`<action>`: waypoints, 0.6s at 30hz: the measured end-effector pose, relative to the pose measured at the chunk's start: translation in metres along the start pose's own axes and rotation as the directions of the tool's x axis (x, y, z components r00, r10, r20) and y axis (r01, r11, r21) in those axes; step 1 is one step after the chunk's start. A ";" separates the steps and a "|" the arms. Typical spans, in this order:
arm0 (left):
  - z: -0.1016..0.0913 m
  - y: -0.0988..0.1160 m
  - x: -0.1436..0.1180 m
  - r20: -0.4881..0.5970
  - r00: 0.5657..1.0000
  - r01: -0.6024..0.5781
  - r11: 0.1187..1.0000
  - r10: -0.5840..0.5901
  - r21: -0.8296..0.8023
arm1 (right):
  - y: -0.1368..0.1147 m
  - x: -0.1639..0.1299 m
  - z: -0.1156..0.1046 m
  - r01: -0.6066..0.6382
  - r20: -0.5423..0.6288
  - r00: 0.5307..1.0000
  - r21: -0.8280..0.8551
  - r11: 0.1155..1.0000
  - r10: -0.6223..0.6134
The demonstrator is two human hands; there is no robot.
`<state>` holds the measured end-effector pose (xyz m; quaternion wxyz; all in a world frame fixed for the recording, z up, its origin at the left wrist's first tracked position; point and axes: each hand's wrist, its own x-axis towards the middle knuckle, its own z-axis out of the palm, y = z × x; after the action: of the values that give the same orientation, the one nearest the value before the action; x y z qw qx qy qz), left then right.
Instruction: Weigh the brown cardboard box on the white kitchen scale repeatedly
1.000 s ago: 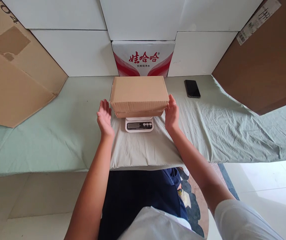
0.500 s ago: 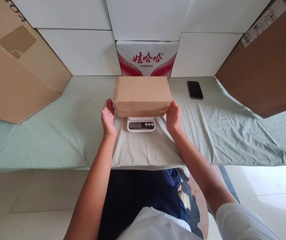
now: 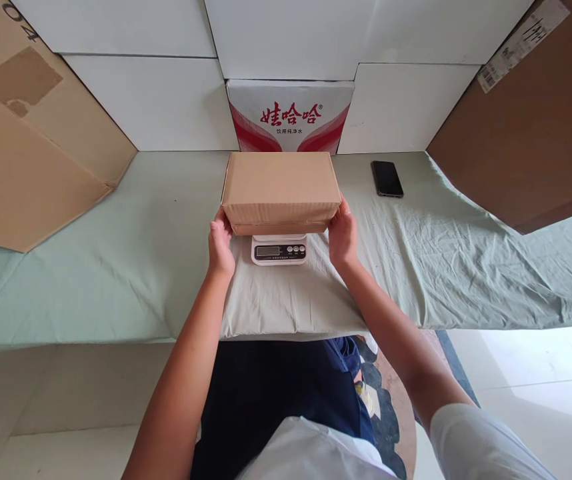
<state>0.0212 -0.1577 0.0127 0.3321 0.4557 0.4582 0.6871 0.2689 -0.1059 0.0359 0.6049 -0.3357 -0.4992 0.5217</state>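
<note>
A closed brown cardboard box (image 3: 282, 179) sits on a small white kitchen scale (image 3: 279, 252), whose display and buttons stick out below its front. My left hand (image 3: 221, 247) is at the box's left side, its fingers partly hidden behind the lower edge. On the opposite side my right hand (image 3: 343, 233) holds the lower right corner, with fingertips out of sight behind it. The box is gripped between both hands. The scale's screen looks blank, and its weighing plate is mostly covered by the box.
A black phone (image 3: 387, 179) lies on the green cloth (image 3: 166, 267) to the right. Behind the box stands a white and red carton (image 3: 290, 115). Large brown cardboard panels (image 3: 41, 173) flank both sides, and the cloth's front edge hangs near my body.
My left hand has closed in on the box's left side, its fingers going behind the lower edge. My right hand stays at the right corner. The view has shifted slightly.
</note>
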 end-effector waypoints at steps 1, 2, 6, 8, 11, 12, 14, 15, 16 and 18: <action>0.000 0.000 0.000 0.001 1.000 0.001 1.000 -0.001 0.004 | 0.000 0.000 0.000 0.001 0.007 1.000 0.000 1.000 -0.001; 0.000 0.000 0.000 -0.001 1.000 0.002 1.000 -0.002 0.008 | 0.000 0.000 0.000 -0.001 0.009 1.000 0.003 1.000 0.001; -0.002 -0.002 -0.001 -0.010 1.000 0.015 1.000 -0.014 0.010 | 0.002 0.001 -0.001 -0.012 0.013 1.000 0.032 0.999 0.011; -0.002 -0.004 -0.001 -0.017 1.000 0.025 1.000 -0.025 0.002 | 0.004 0.002 -0.001 0.000 0.021 1.000 0.047 0.999 -0.001; -0.001 -0.008 -0.001 -0.037 0.999 0.037 0.999 -0.037 0.002 | 0.006 0.001 0.002 0.019 0.021 1.000 0.047 0.999 -0.020; -0.001 -0.010 -0.001 -0.042 0.998 0.040 0.999 -0.040 0.005 | 0.006 -0.001 0.004 0.027 0.016 1.000 0.039 0.999 -0.027; 0.001 -0.012 -0.002 -0.046 0.998 0.043 0.999 -0.042 0.008 | 0.005 -0.004 0.008 0.037 0.005 0.999 0.015 0.999 -0.037; 0.002 -0.012 -0.003 -0.046 0.998 0.042 0.999 -0.041 0.007 | 0.004 -0.007 0.010 0.039 0.002 0.999 0.003 0.999 -0.039; 0.003 -0.012 -0.003 -0.045 0.998 0.038 0.999 -0.037 0.004 | 0.003 -0.008 0.011 0.039 0.002 0.999 -0.009 0.999 -0.039; 0.004 -0.008 -0.004 -0.039 0.999 0.019 1.000 -0.020 -0.008 | 0.000 -0.010 0.013 0.036 0.008 0.999 -0.023 0.999 -0.036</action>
<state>0.0262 -0.1569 0.0047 0.3316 0.4365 0.4662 0.6944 0.2569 -0.1165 0.0367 0.6084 -0.3316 -0.5136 0.5061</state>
